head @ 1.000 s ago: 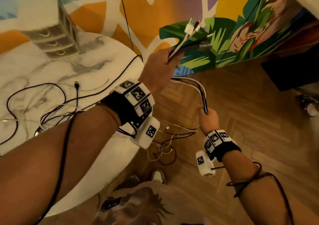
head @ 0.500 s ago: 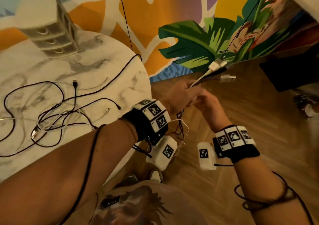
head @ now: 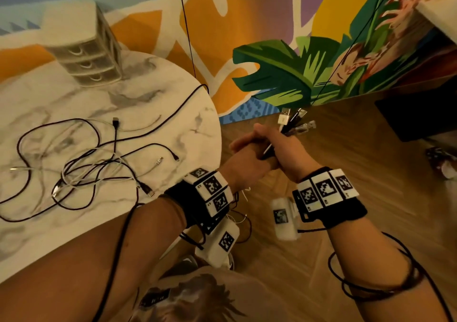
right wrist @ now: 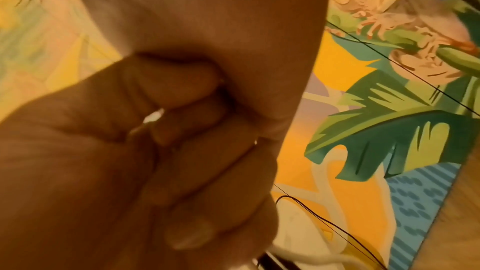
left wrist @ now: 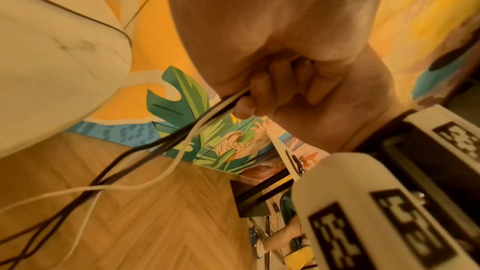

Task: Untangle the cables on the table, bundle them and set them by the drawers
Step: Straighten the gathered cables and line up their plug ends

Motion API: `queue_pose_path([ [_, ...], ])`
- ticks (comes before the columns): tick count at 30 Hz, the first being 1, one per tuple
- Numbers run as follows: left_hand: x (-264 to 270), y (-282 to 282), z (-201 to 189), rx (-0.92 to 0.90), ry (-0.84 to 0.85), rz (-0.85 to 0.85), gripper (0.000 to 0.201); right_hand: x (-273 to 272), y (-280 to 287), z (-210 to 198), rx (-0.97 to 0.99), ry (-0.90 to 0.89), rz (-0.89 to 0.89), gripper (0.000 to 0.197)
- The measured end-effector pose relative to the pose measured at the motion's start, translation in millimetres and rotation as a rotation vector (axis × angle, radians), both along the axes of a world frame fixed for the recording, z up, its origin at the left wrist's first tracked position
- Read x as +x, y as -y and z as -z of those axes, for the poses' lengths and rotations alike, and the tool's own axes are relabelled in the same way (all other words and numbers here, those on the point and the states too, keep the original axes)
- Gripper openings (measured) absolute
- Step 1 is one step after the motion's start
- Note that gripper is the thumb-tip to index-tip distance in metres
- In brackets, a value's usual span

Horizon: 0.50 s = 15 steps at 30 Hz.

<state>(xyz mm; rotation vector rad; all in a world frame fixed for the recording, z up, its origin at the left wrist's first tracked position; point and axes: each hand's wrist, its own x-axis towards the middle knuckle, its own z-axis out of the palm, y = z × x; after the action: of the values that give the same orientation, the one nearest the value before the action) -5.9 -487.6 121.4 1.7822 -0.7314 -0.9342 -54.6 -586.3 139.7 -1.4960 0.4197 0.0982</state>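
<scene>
Beside the round marble table (head: 202,129), over the wooden floor, my left hand (head: 247,153) and right hand (head: 284,148) are pressed together, both gripping one cable bundle (head: 288,124). Its white and black USB plugs stick up past the right hand's knuckles. In the left wrist view black and white strands of the bundle (left wrist: 166,147) trail down from the curled fingers toward the floor. A tangle of black and white cables (head: 86,171) lies spread on the table. The small clear drawers (head: 84,57) stand at the table's far side.
A painted mural wall (head: 284,69) runs behind the table, with a thin black cord (head: 188,37) hanging down it. A dark low cabinet (head: 420,114) sits at the right on the floor, a shoe (head: 440,161) near it.
My left hand has come down from the raised position and my right hand has risen to meet it. The hands were apart along the cables; now they clasp the bundle together.
</scene>
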Motion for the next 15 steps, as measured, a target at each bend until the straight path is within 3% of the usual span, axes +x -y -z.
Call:
queue_pose_path([
  [2, 2, -9, -2, 0.005, 0.128, 0.095, 0.045, 3, -7, 2, -0.039, -0.024, 0.032, 0.046],
  [4, 7, -21, -9, 0.063, 0.404, 0.180, 0.037, 4, -12, 7, -0.036, -0.021, 0.107, 0.043],
  [6, 13, -35, -23, 0.121, 0.667, 0.083, 0.028, 6, -16, 11, -0.016, -0.027, 0.213, 0.039],
  [8, 21, -49, -41, 0.012, 0.866, -0.086, 0.028, 9, -28, 13, -0.029, 0.034, 0.184, 0.038],
  [10, 26, -37, -53, -0.122, 1.020, -0.054, 0.039, 8, -33, 18, -0.073, 0.164, 0.108, 0.037],
  [13, 30, -23, -50, -0.036, 1.150, 0.184, 0.047, 8, -50, 26, -0.149, 0.275, 0.025, 0.023],
  [15, 30, -28, -39, -0.018, 1.115, 0.214, 0.038, 10, -53, 34, -0.319, 0.203, -0.048, 0.035],
])
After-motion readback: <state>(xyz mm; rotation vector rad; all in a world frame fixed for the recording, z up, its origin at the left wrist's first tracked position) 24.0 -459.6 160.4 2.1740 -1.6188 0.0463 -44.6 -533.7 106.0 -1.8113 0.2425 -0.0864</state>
